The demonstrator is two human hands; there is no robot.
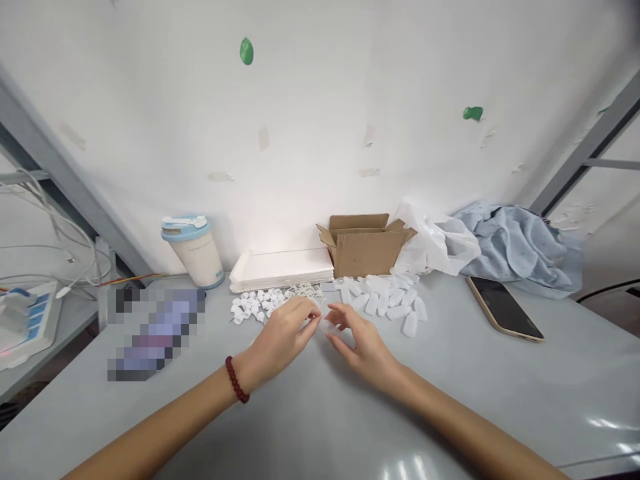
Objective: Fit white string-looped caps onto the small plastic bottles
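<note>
My left hand (287, 328), with a dark red bead bracelet (236, 380) on its wrist, pinches thumb and forefinger together; what lies between the fingertips is too small to make out. Facing it, my right hand (363, 343) holds a small translucent plastic piece (329, 326) between thumb and fingers. The fingertips of both hands nearly meet above the table. Behind my left hand lie a pile of small white caps (250, 305) and some thin white strips (304, 291). Flat, rounded, frosted plastic pieces (383, 301) are scattered beyond my right hand.
Along the wall stand a lidded cup (197, 257), a stack of white trays (285, 267), an open cardboard box (367, 253) and a white plastic bag (435, 240). Blue cloth (520, 247) and a phone (505, 309) lie right. A blurred-out item (160, 333) lies left on the grey table (320, 427).
</note>
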